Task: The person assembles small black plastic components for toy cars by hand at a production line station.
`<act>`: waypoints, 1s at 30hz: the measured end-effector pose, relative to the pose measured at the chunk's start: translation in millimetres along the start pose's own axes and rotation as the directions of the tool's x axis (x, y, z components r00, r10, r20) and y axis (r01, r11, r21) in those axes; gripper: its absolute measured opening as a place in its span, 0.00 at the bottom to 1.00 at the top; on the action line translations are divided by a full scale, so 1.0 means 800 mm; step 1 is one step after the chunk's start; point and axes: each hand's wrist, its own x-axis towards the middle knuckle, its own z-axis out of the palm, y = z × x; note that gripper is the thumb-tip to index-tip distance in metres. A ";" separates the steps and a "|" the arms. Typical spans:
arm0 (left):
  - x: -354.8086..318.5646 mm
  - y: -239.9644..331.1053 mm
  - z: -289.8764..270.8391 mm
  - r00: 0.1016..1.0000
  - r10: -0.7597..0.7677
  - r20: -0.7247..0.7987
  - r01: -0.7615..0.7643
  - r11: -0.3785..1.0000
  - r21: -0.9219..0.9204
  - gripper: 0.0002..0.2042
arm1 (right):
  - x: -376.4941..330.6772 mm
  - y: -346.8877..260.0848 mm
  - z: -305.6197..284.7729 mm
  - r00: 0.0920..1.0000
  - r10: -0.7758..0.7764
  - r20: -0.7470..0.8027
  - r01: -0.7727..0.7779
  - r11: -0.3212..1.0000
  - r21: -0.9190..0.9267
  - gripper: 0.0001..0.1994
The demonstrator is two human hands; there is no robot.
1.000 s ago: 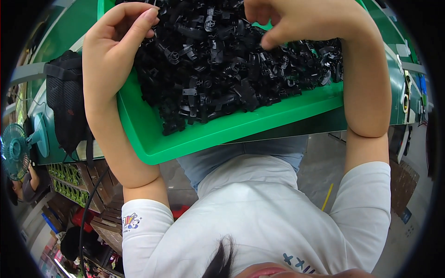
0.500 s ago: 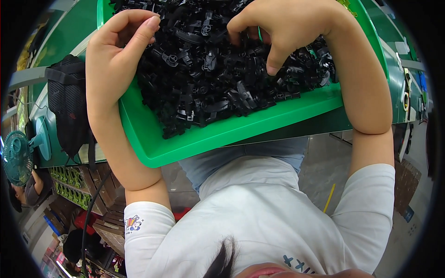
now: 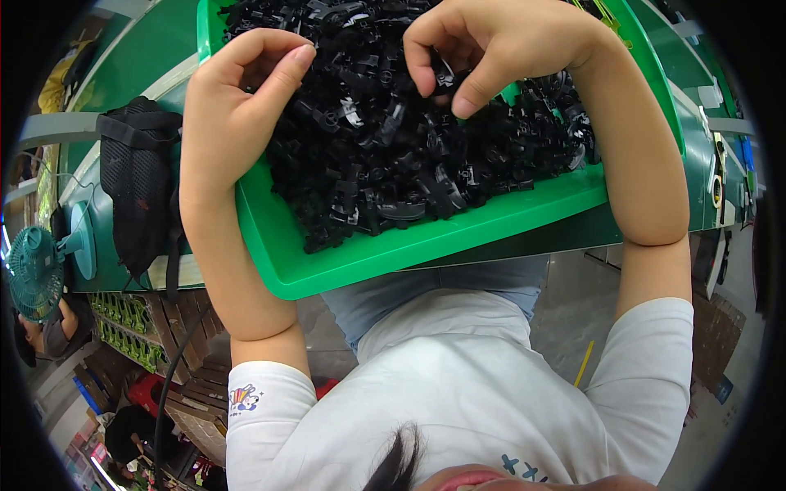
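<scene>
While both hands work at the top of the frame, the black parts (image 3: 385,155) fill the upper centre as a heaped tangle of small, glossy moulded plastic pieces, curved and notched. They lie in a smooth green tray (image 3: 426,245) with a rounded rim. The left hand (image 3: 237,106), upper left, is curled, thumb and forefinger nearly meeting; whether it grips anything I cannot tell. The right hand (image 3: 491,41) arches over the heap, fingertips pinching one black part.
</scene>
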 end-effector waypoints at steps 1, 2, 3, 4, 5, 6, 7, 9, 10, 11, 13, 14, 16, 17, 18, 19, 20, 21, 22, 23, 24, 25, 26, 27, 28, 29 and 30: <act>-0.001 0.002 -0.001 1.000 -0.017 -0.011 0.017 1.000 0.015 0.07 | 0.002 -0.002 0.003 0.995 -0.087 -0.051 0.095 0.979 0.182 0.17; -0.002 0.002 -0.001 1.000 -0.020 -0.015 0.020 1.000 0.017 0.06 | 0.004 -0.004 0.007 0.979 -0.166 -0.114 0.197 0.915 0.352 0.16; -0.003 0.002 0.000 1.000 -0.023 -0.020 0.023 1.000 0.021 0.06 | 0.006 -0.003 0.013 0.976 -0.182 -0.118 0.212 0.916 0.339 0.16; -0.002 0.002 0.003 0.999 -0.039 -0.016 0.039 0.999 0.031 0.06 | 0.010 0.001 0.019 0.931 -0.271 -0.244 0.339 0.890 0.304 0.16; -0.003 0.005 0.004 0.999 -0.039 -0.016 0.040 0.999 0.016 0.06 | 0.014 0.000 0.025 0.861 -0.361 -0.358 0.463 0.848 0.259 0.16; -0.004 0.006 0.004 1.000 -0.026 -0.006 0.026 1.000 0.000 0.06 | 0.017 -0.005 0.027 0.878 -0.316 -0.361 0.434 0.843 0.318 0.19; -0.003 0.006 0.005 1.000 -0.007 0.004 0.007 1.000 -0.028 0.05 | 0.020 -0.008 0.035 0.836 -0.331 -0.437 0.492 0.806 0.329 0.20; -0.004 0.011 0.007 0.998 0.060 0.011 -0.059 0.996 -0.064 0.06 | 0.031 -0.003 0.043 0.777 -0.349 -0.523 0.562 0.759 0.329 0.17; -0.005 0.014 0.007 0.997 0.080 0.002 -0.079 0.994 -0.077 0.07 | 0.031 -0.009 0.044 0.793 -0.332 -0.511 0.537 0.777 0.328 0.21; -0.005 0.015 0.006 0.995 0.099 -0.006 -0.099 0.991 -0.092 0.07 | 0.037 -0.009 0.046 0.775 -0.352 -0.525 0.552 0.782 0.290 0.19; -0.005 0.012 0.002 0.994 0.109 -0.010 -0.109 0.991 -0.076 0.08 | 0.039 -0.016 0.052 0.776 -0.316 -0.546 0.545 0.771 0.329 0.17; -0.004 0.011 0.000 0.994 0.111 -0.012 -0.112 0.992 -0.067 0.09 | 0.040 -0.020 0.054 0.773 -0.321 -0.547 0.549 0.771 0.324 0.17; -0.004 0.011 0.001 0.993 0.118 -0.030 -0.120 0.990 -0.078 0.10 | 0.040 -0.024 0.055 0.753 -0.256 -0.607 0.517 0.800 0.304 0.15; -0.003 0.012 0.002 0.992 0.121 -0.047 -0.125 0.988 -0.093 0.11 | 0.040 -0.024 0.056 0.750 -0.257 -0.609 0.518 0.801 0.300 0.15; -0.002 0.012 0.002 0.991 0.125 -0.046 -0.129 0.987 -0.093 0.11 | 0.040 -0.023 0.057 0.726 -0.268 -0.633 0.534 0.799 0.274 0.15; -0.002 0.012 0.001 0.987 0.151 -0.048 -0.156 0.980 -0.122 0.12 | 0.040 -0.022 0.057 0.702 -0.281 -0.655 0.551 0.797 0.249 0.15; -0.002 0.013 0.001 0.983 0.177 -0.050 -0.183 0.971 -0.151 0.14 | 0.040 -0.022 0.057 0.700 -0.281 -0.657 0.552 0.796 0.247 0.15; -0.002 0.013 0.001 0.983 0.178 -0.050 -0.184 0.971 -0.150 0.14 | 0.040 -0.022 0.056 0.704 -0.247 -0.666 0.536 0.800 0.269 0.15; -0.003 0.014 0.000 0.980 0.194 -0.042 -0.198 0.970 -0.144 0.14 | 0.041 -0.023 0.056 0.707 -0.214 -0.674 0.520 0.803 0.291 0.16; -0.003 0.014 0.000 0.977 0.209 -0.035 -0.212 0.968 -0.137 0.14 | 0.042 -0.023 0.056 0.707 -0.216 -0.674 0.522 0.802 0.290 0.16; -0.003 0.014 -0.001 0.977 0.210 -0.035 -0.213 0.968 -0.135 0.14 | 0.043 -0.022 0.056 0.715 -0.210 -0.667 0.512 0.807 0.295 0.16; -0.001 0.012 0.000 0.973 0.225 -0.047 -0.228 0.969 -0.094 0.14 | 0.044 -0.021 0.056 0.724 -0.202 -0.660 0.500 0.812 0.300 0.17; 0.000 0.010 0.001 0.969 0.240 -0.058 -0.243 0.969 -0.053 0.13 | 0.047 -0.018 0.057 0.723 -0.202 -0.660 0.500 0.813 0.299 0.17; 0.001 0.009 0.002 0.969 0.241 -0.059 -0.244 0.968 -0.053 0.13 | 0.049 -0.014 0.058 0.722 -0.228 -0.653 0.505 0.819 0.272 0.18; 0.000 0.008 0.001 0.974 0.214 -0.076 -0.220 0.973 -0.074 0.11 | 0.051 -0.012 0.058 0.721 -0.257 -0.644 0.512 0.823 0.245 0.19; 0.000 0.008 0.000 0.978 0.187 -0.092 -0.196 0.976 -0.096 0.09 | 0.050 -0.013 0.059 0.722 -0.261 -0.641 0.514 0.822 0.244 0.19; -0.001 0.009 0.000 0.978 0.186 -0.095 -0.195 0.976 -0.093 0.09 | 0.049 -0.014 0.061 0.705 -0.281 -0.651 0.521 0.828 0.206 0.20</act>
